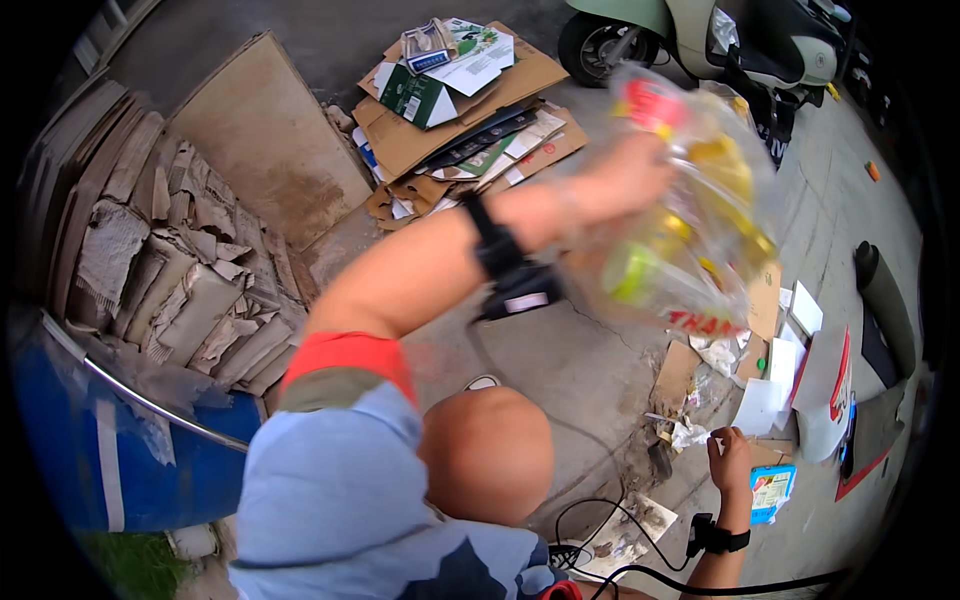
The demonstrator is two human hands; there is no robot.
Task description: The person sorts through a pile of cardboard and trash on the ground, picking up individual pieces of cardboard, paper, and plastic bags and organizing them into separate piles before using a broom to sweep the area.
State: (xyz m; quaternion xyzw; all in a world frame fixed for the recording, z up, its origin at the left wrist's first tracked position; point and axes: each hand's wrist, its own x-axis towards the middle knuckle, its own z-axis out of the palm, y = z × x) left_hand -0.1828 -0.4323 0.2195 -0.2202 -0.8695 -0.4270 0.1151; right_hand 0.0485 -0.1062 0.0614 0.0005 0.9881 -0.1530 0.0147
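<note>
Gripped in the left hand (625, 180), a clear plastic bag (700, 215) full of yellow and green bottles is held up high, above the concrete ground (570, 360); the fingers are closed on the upper part of the bag, and the picture is blurred there. On the left wrist sits a black strap (497, 240) with a small device. Lower, near the bottom right of the ground, the right hand (728, 458) is closed like a loose fist just beside scattered paper scraps (760, 405); I cannot tell if it pinches something. It wears a black wrist band (718, 538) too, with a cable going from it.

A pile of flattened cardboard (455, 110) lies at the far edge of the ground, and a big brown board (265, 140) is left of it. Bundles of torn cardboard (180, 270) are stacked at the left side, above a blue barrel (90, 450). A pale green scooter (700, 40) stands at the far right corner.
</note>
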